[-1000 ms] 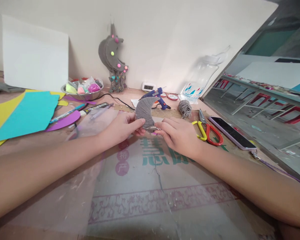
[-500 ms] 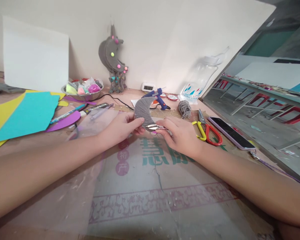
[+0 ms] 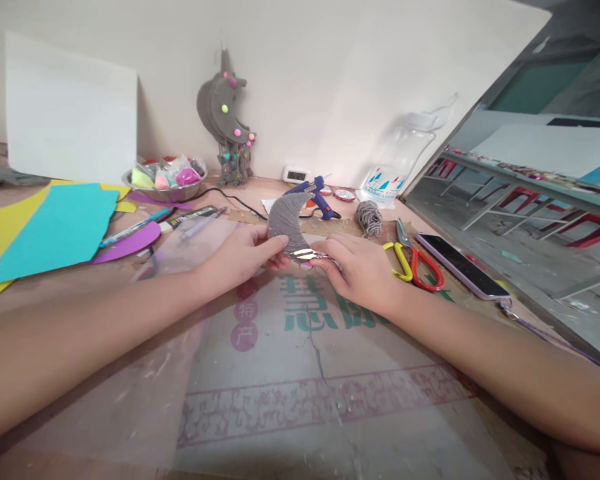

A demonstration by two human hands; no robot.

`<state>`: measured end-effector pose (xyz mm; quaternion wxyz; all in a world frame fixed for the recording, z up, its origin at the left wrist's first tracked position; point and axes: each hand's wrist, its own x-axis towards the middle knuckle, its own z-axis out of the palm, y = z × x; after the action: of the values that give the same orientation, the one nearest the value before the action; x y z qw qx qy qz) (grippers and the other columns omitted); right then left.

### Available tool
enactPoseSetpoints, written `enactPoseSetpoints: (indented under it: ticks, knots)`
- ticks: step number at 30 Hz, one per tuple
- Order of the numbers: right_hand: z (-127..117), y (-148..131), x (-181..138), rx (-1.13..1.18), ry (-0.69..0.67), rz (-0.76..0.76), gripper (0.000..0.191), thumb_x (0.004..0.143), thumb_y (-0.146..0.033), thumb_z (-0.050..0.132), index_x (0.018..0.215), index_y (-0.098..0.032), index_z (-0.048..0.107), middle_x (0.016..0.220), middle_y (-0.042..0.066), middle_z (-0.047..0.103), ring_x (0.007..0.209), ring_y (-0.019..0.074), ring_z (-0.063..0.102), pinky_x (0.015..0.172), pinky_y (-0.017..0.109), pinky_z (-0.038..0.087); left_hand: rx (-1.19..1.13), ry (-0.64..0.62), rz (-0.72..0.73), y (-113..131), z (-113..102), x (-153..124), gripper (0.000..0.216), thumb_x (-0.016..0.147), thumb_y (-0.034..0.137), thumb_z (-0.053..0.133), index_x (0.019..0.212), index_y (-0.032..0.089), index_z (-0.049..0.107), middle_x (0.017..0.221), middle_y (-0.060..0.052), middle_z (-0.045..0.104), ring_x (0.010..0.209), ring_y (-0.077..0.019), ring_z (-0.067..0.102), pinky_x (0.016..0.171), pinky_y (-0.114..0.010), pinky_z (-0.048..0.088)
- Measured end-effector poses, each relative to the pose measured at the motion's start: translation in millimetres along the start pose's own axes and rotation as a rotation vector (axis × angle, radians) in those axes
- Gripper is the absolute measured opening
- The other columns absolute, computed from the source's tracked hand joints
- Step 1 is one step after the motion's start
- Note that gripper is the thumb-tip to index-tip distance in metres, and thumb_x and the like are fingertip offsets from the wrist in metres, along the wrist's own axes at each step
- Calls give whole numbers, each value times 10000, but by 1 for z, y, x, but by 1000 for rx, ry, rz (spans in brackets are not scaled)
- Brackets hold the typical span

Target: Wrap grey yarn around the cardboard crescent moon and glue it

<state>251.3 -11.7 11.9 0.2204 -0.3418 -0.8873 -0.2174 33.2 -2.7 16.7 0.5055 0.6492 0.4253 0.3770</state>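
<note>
A crescent moon wound in grey yarn (image 3: pixel 286 217) is held upright over the middle of the work surface. Its lower left edge is pinched between the thumb and fingers of my left hand (image 3: pixel 253 253). My right hand (image 3: pixel 357 263) is closed on a small silver two-tipped tool (image 3: pixel 305 254), which looks like tweezers. The tips lie against the crescent's lower end; whether they grip yarn there is too small to tell. Beyond the crescent lies a blue glue gun (image 3: pixel 323 203), partly hidden by it. A ball of grey yarn (image 3: pixel 369 219) sits behind my right hand.
Red-and-yellow-handled scissors (image 3: pixel 427 270) and a phone (image 3: pixel 463 265) lie to the right. At the left are coloured sheets (image 3: pixel 55 230) and a metal bowl (image 3: pixel 165 193) of bagged pieces. A decorated moon hanging (image 3: pixel 225 110) is on the wall. A clear plastic sheet (image 3: pixel 260 413) covers printed cardboard.
Almost nothing differs. The crescent and the silver tool have tilted very slightly, with both hands keeping their hold in the same place.
</note>
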Motion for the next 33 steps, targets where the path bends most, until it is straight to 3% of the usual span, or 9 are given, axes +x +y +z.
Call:
enactPoseSetpoints:
  ticks: [15, 27, 33]
  knots:
    - [-1, 0, -1, -53, -16, -55, 213, 944, -281, 418, 936, -178, 604, 780, 25, 611, 714, 151, 520, 624, 275, 327, 13, -15, 5, -2, -1, 0, 220, 811, 403, 562, 770, 195, 620, 719, -23, 708, 691, -159, 665, 666, -264, 530]
    - [1, 0, -1, 49, 66, 26, 205, 934, -326, 465, 972, -166, 588, 800, 31, 635, 724, 147, 562, 641, 257, 370, 43, 24, 8, 4, 0, -2, 231, 822, 361, 556, 691, 182, 618, 676, -15, 695, 647, -138, 639, 643, -245, 509]
    - [1, -1, -1, 26, 30, 19, 219, 941, -340, 445, 946, -176, 590, 772, 27, 624, 715, 152, 558, 629, 266, 351, 70, 24, 9, 6, 1, -2, 231, 835, 345, 533, 691, 184, 614, 682, -15, 695, 655, -139, 640, 654, -248, 503]
